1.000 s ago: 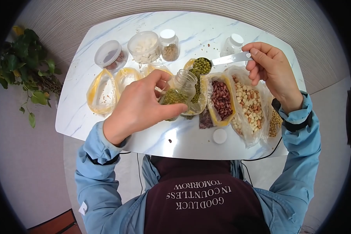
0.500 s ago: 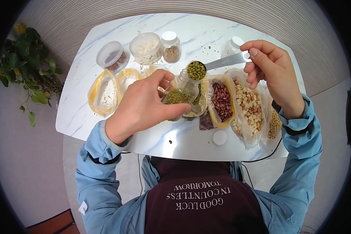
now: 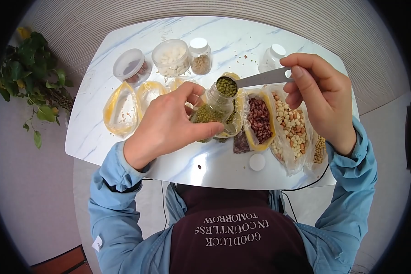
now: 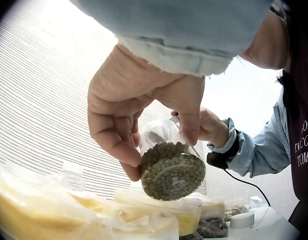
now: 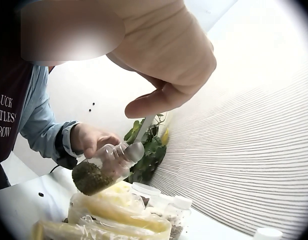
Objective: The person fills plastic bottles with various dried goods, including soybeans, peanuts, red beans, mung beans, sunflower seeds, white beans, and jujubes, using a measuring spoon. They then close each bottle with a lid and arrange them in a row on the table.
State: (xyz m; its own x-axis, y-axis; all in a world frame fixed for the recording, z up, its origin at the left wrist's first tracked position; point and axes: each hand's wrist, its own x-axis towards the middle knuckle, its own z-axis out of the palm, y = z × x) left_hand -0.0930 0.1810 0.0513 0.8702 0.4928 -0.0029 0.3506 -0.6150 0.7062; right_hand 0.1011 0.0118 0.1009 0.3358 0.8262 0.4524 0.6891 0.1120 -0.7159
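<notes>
My left hand (image 3: 171, 116) grips a clear jar (image 4: 173, 172) partly filled with green beans, thumb on one side and fingers on the other. In the right wrist view the jar (image 5: 101, 172) is tilted, its mouth toward the measuring spoon (image 5: 135, 149). My right hand (image 3: 322, 93) pinches the end of the metal handle (image 3: 265, 78) between thumb and forefinger. Green beans (image 3: 226, 86) fill the spoon's round bowl, which is right at the jar's mouth. Beneath the jar stands an open bag of green beans (image 3: 236, 119), partly hidden by it.
Open bags of red beans (image 3: 259, 116), peanuts (image 3: 290, 123) and yellowish beans (image 3: 320, 148) stand to the right. A white lid (image 3: 257, 161) lies near the front edge. Behind are a tub of white pieces (image 3: 171, 57), a reddish-brown tub (image 3: 132, 66) and white-capped jars (image 3: 200, 59).
The spoon full of green beans has moved left from above the bag to the jar's mouth, and its handle has turned. The left hand and jar have barely moved.
</notes>
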